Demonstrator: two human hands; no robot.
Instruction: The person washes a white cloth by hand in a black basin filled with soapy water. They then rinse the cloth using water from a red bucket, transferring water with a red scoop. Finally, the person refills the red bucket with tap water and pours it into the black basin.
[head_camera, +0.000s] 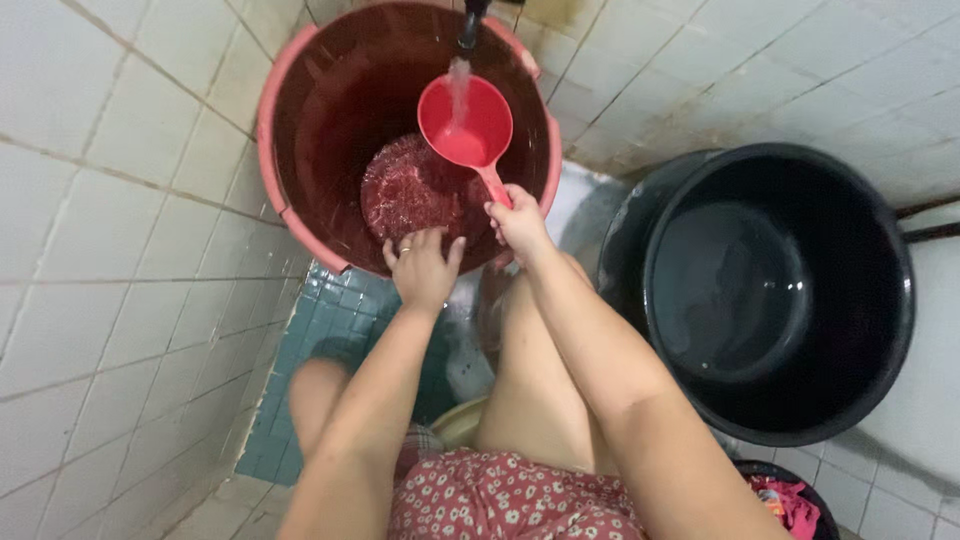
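The right hand (518, 220) is closed around the handle of a red dipper (466, 123), holding its bowl under a thin stream from the tap (470, 22) above the red bucket (290, 110). This looks like the filling step; steadiness under the stream matters most while the dipper fills. The left hand (422, 265) rests on the bucket's near rim, fingers spread and holding nothing. Shallow water sits in the bucket's bottom. A big black tub (880, 330), perhaps partly filled, stands close on the right, crowding the tiled floor (330, 320).
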